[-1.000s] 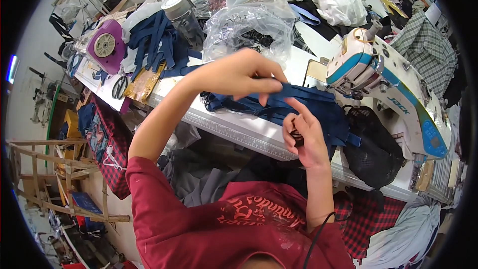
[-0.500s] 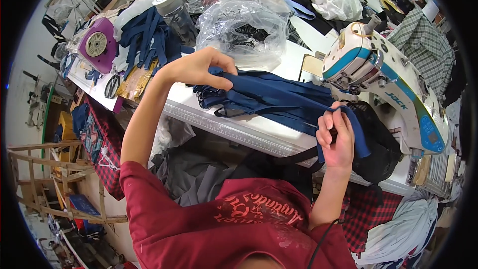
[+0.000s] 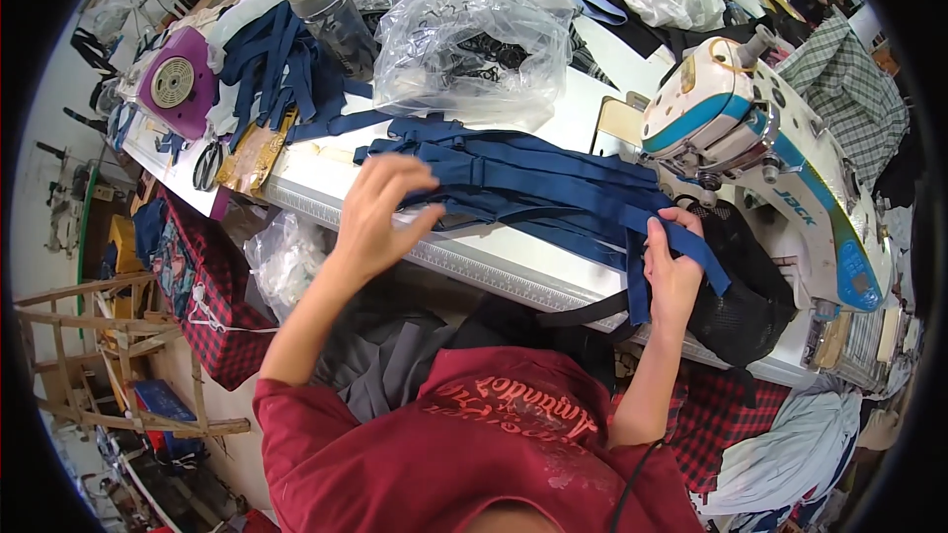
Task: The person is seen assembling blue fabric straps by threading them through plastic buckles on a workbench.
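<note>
A bundle of navy blue webbing straps (image 3: 553, 178) lies lengthwise along the white sewing table. A dark slider buckle (image 3: 478, 172) shows on one of them. Over the bundle's left end is my left hand (image 3: 380, 212), fingers apart and curved, thumb spread, with nothing seen in its grasp. My right hand (image 3: 675, 271) pinches a loose strap end (image 3: 691, 242) between thumb and fingers at the bundle's right end. Part of that strap hangs over the table's front edge. Just right of this hand lies a black mesh bag (image 3: 746, 286).
A white and blue sewing machine (image 3: 760, 138) stands at the right. Behind the straps sit a clear plastic bag (image 3: 469, 59) of dark pieces and a lidded jar (image 3: 331, 15). More blue straps (image 3: 272, 64), scissors (image 3: 207, 166) and a purple fan-like device (image 3: 178, 84) are at the left.
My left hand has come down and toward me, from above the bundle to its near left end. The straps lie more spread out. My right hand keeps its pinch, slightly lower.
</note>
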`<state>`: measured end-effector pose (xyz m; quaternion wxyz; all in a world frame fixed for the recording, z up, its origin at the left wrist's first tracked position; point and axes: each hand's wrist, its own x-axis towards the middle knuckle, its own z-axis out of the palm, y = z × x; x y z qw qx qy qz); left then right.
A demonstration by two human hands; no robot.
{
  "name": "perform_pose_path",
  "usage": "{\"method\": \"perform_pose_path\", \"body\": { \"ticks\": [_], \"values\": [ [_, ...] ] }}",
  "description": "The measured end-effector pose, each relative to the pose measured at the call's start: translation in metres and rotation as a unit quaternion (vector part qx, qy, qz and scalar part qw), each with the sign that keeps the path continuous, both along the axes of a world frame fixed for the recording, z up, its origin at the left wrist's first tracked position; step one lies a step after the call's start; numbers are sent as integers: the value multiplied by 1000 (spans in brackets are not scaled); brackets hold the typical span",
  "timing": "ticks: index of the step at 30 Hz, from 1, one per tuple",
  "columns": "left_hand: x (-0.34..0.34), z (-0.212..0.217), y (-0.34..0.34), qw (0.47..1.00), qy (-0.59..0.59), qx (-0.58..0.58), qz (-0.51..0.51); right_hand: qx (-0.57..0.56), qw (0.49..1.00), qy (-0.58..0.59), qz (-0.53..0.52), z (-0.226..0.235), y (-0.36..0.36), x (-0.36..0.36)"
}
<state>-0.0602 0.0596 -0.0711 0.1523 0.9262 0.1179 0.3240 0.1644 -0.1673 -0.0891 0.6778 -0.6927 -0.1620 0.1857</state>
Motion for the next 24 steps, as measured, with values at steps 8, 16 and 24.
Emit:
{"method": "perform_pose_path", "body": {
  "ticks": [8, 16, 24],
  "values": [
    [-10, -20, -6, 999, 24, 39, 11, 35, 998, 2, -42, 14, -3, 0],
    [6, -24, 1, 998, 4, -42, 55, 55, 966, -131, -218, 35, -30, 0],
    [6, -6, 18, 994, -68, -15, 80, -103, 936, -337, -5, 5, -1, -42]
  ]
}}
